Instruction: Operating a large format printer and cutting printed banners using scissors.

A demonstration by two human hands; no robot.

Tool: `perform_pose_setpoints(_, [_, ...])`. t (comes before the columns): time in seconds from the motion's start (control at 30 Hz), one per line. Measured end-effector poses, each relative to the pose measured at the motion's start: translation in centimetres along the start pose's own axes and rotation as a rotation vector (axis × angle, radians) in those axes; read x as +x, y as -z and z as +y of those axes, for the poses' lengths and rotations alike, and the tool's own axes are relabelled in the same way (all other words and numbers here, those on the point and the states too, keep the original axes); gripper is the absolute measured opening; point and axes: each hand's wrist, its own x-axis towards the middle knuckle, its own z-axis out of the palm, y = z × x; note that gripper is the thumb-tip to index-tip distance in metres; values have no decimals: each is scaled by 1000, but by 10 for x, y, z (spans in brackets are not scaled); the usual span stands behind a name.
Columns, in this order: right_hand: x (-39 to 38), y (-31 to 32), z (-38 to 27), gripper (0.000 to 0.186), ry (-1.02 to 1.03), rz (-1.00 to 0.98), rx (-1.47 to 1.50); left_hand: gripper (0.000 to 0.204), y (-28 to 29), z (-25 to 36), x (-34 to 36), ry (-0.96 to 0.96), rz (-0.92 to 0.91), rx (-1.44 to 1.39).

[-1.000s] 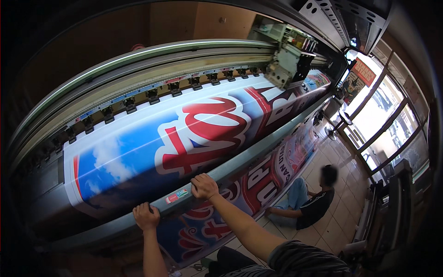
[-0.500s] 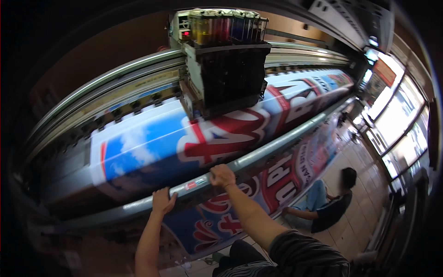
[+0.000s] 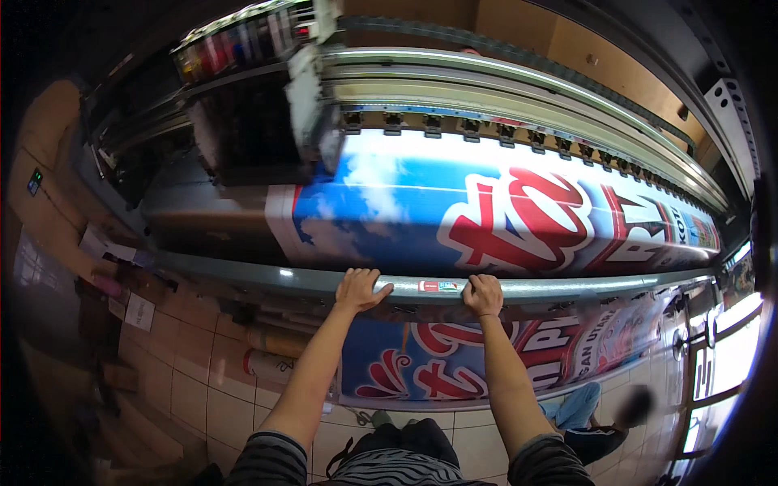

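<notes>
Rail point(image 3: 405, 287) runs crosswise in the grip, left hand point(image 3: 359, 289) and right hand point(image 3: 484, 296) curled over it; the printed banner point(image 3: 421, 212) lies just beyond, its long axis alongside (right hand nearer its middle).

The bar point(image 3: 567, 287) looks smooth, shiny metal; the print point(image 3: 369, 215) glossy; the floor point(image 3: 190, 401) smooth tile; the sleeves point(image 3: 271, 458) matt cloth.
</notes>
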Motion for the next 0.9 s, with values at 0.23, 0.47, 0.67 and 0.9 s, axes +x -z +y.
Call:
perform_pose_setpoints(0.23, [4,-2,-14,20,4,-123,-113,58,-3,6,6,106,28,97])
perform_pose_setpoints(0.47, [6,-9,-20,21,41,-96,-38,57,-5,6,8,138,-2,87])
perform_pose_setpoints(0.67, [8,-5,-17,29,42,-115,-27,53,-13,4,8,107,95,123])
perform_pose_setpoints(0.9, [5,-7,-15,33,-11,-129,-31,46,-16,3,8,76,156,91])
